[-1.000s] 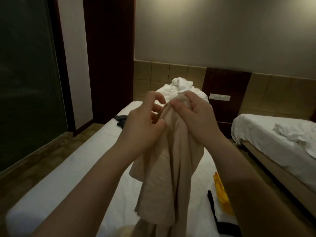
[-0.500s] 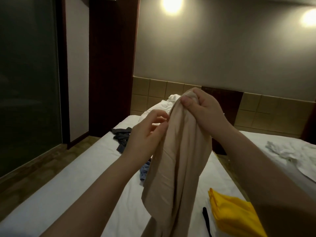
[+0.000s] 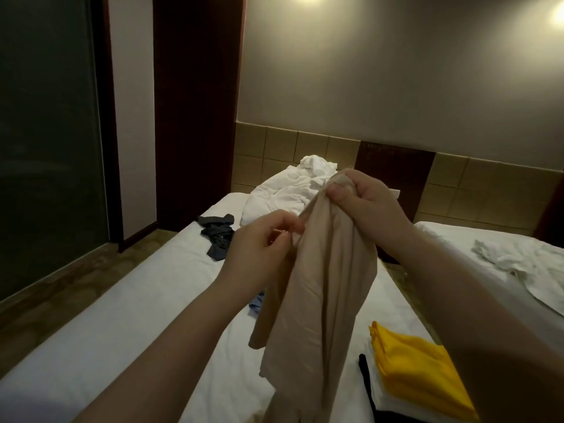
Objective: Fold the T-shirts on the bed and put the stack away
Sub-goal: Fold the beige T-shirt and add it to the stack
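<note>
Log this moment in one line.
right hand: grips beige T-shirt top | left hand: pinches its edge | yellow shirt: folded on bed

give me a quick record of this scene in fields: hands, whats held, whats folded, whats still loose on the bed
held item: beige T-shirt, bunched, hanging above the bed
right hand: grips the shirt's top
left hand: pinches its edge, lower down
folded stack: folded yellow shirt on top, white and black layers beneath, near right of the bed
loose: dark grey garment; blue garment, partly hidden behind the beige shirt
head of bed: crumpled white bedding
</note>
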